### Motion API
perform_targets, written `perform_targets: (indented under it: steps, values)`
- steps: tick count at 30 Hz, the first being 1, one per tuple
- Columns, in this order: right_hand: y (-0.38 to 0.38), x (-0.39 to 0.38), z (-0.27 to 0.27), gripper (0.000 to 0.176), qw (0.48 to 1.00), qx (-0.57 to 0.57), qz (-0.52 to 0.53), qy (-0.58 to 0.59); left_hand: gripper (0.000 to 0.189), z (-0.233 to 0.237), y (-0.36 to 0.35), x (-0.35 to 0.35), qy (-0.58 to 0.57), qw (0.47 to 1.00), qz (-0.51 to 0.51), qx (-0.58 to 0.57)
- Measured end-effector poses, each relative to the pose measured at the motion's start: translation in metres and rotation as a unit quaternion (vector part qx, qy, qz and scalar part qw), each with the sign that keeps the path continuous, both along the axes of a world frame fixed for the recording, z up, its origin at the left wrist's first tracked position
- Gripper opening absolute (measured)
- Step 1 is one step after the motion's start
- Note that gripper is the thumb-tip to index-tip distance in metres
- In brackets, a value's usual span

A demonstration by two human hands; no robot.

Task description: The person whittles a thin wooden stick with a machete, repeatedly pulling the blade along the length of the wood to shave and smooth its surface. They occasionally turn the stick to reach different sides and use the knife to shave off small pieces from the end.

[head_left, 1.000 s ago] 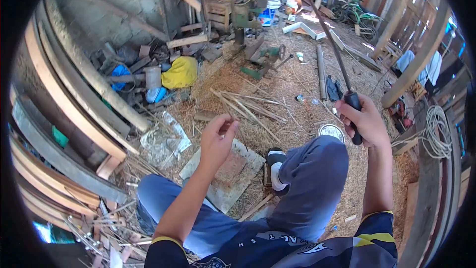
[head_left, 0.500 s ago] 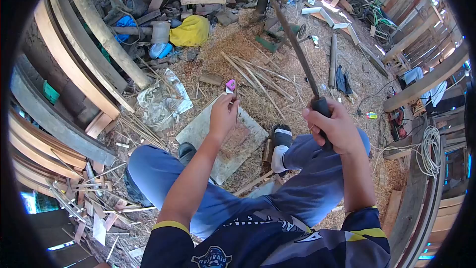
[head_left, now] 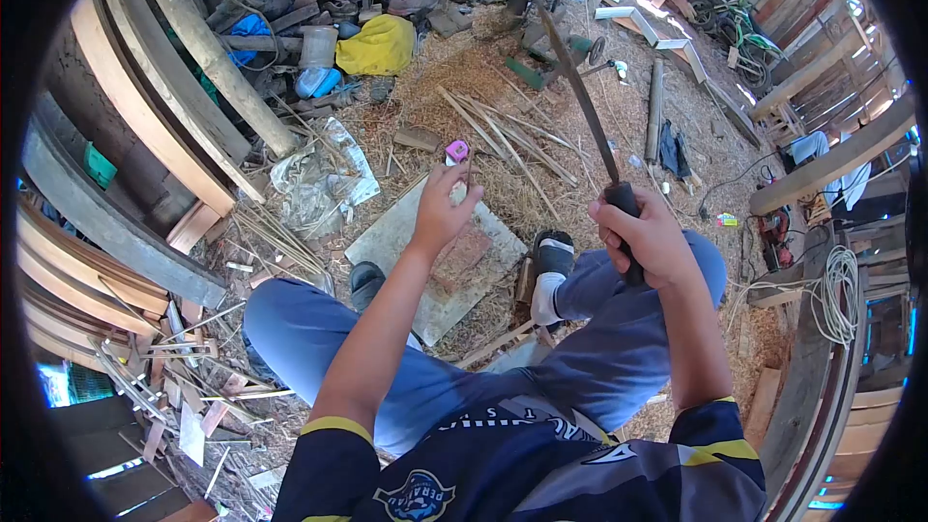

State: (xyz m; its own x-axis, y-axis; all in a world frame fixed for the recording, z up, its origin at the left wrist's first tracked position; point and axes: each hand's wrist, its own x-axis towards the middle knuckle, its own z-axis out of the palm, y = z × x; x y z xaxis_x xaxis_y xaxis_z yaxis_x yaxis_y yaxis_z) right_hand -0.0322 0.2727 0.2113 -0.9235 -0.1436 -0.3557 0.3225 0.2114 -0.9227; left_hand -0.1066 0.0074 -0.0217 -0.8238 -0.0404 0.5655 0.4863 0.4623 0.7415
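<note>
My right hand (head_left: 657, 237) is closed around the black handle of a long machete (head_left: 586, 101). Its dark, narrow blade points up and away, tilted to the left. My left hand (head_left: 445, 213) is over the pale board on the ground (head_left: 396, 232), its fingers around a thin stick (head_left: 471, 170), of which only a short part shows. Just beyond the left fingertips is a small pink object (head_left: 456, 150); its kind I cannot make out. A reddish flat piece (head_left: 462, 256) lies on the board, between my feet.
Loose wooden strips (head_left: 507, 135) lie on shavings ahead. Curved planks (head_left: 159, 106) lean at the left, above wood scraps (head_left: 193, 396). A yellow cloth (head_left: 377, 45), a green machine (head_left: 541, 72) and a post (head_left: 654, 111) stand or lie farther off. Coiled rope (head_left: 837, 295) hangs right.
My left hand has tilted and its thumb has moved away from the fingers; less of the stick shows. The machete has shifted slightly. The whole view has moved a little.
</note>
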Motion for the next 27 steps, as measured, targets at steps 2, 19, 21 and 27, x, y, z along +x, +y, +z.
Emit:
perform_targets:
  steps: [2,19,21,27]
  values:
    - [-0.004,0.000,-0.001,0.020,1.000,0.005,0.002,0.003,0.019,-0.007,0.004,-0.007,-0.030,0.998,-0.042,0.021]
    - [-0.021,0.025,-0.045,0.027,1.000,-0.012,-0.018,-0.012,0.033,0.009,0.009,0.029,-0.075,0.984,-0.162,0.000]
    - [-0.022,0.024,-0.038,0.022,1.000,0.000,-0.015,-0.005,0.028,-0.003,0.018,0.028,-0.141,0.966,-0.217,-0.029]
    - [-0.016,0.025,-0.034,0.027,0.998,-0.020,-0.050,0.027,0.022,0.004,0.021,0.020,-0.145,0.969,-0.149,0.136]
